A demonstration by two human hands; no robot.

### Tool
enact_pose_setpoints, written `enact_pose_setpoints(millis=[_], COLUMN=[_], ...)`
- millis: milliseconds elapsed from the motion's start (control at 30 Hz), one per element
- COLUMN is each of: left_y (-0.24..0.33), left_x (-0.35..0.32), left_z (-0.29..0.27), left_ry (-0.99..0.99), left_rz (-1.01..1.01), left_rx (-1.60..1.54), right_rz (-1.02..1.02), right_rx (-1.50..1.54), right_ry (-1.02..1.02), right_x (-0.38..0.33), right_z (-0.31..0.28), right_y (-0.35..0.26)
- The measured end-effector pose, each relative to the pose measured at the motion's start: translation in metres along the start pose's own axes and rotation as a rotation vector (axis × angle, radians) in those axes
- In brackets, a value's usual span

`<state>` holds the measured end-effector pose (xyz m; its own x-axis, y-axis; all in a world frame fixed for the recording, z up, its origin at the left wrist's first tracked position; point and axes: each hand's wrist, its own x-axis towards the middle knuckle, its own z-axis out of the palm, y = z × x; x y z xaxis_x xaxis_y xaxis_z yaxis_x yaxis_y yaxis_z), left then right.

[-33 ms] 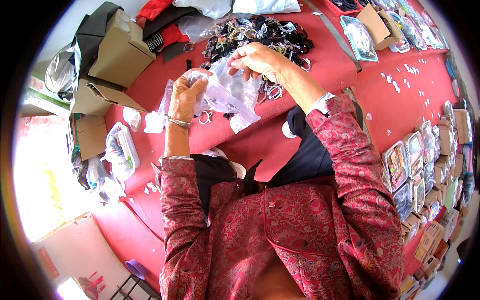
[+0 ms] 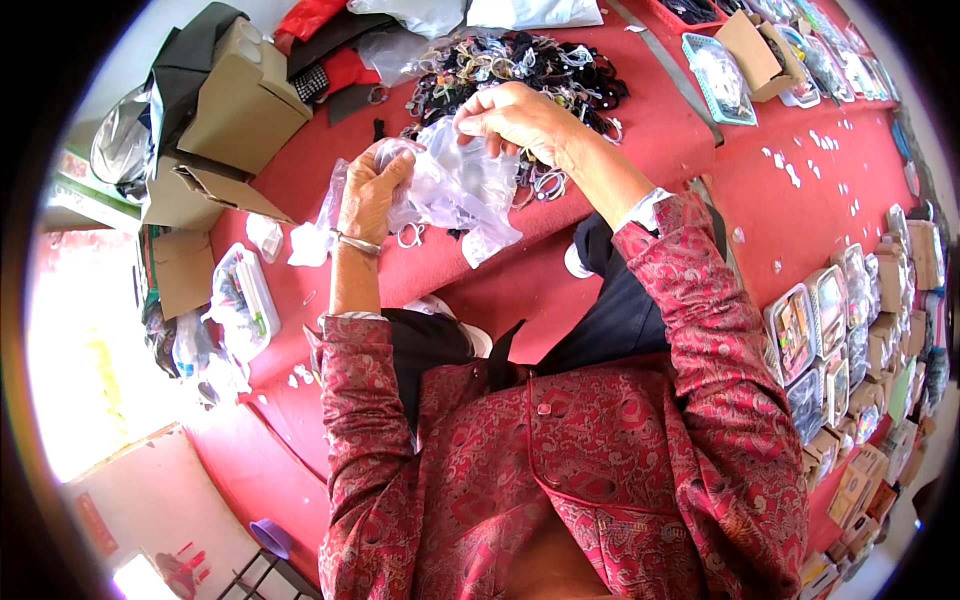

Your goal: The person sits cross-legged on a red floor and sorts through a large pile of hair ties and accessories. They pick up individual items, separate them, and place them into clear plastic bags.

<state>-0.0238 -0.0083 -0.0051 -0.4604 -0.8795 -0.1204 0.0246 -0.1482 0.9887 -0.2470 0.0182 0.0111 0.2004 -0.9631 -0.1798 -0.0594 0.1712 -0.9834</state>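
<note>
A thin clear plastic bag [image 2: 452, 192] is spread between my two hands, crumpled and hanging toward me. My left hand [image 2: 370, 195] is closed on the bag's left side, thumb pressed against the fingers. At its upper right, my right hand [image 2: 515, 118] has curled fingers with the tips pinched at the bag's edge. Just beyond the hands lies a heap of hair ties [image 2: 590, 78], mostly black with some light and coloured ones. A single white hair tie [image 2: 410, 236] rests under the bag. Whether anything is inside the bag, I cannot tell.
Cardboard boxes [image 2: 250, 110] stand at the far left, with a white tray [image 2: 262, 305] of small goods nearer. Rows of packed containers [image 2: 792, 330] line the right. A blue basket [image 2: 718, 85] sits far right. White scraps [image 2: 790, 168] dot the red cloth [image 2: 680, 125].
The bag's film has shifted slightly between my hands. Both hands stay in nearly the same place.
</note>
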Motion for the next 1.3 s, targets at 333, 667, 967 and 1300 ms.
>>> enact_pose_setpoints(millis=[333,667,967,1300], left_y=[-0.011,-0.020,-0.025,-0.026], left_x=[0.008,0.009,0.010,0.011], left_z=[0.003,0.004,0.007,0.020], left_ry=[0.177,0.213,0.279,0.192], left_rz=[-0.148,-0.107,-0.169,-0.205], left_rx=[0.141,0.085,-0.080,-0.160], right_rz=[-0.443,-0.279,-0.627,-0.738], right_rx=[-0.799,-0.265,-0.769,-0.672], right_ry=[0.000,0.137,0.157,0.289], right_x=[-0.005,0.010,0.009,0.021], right_z=[0.039,0.016,0.010,0.016], right_y=[0.037,0.018,0.029,0.033])
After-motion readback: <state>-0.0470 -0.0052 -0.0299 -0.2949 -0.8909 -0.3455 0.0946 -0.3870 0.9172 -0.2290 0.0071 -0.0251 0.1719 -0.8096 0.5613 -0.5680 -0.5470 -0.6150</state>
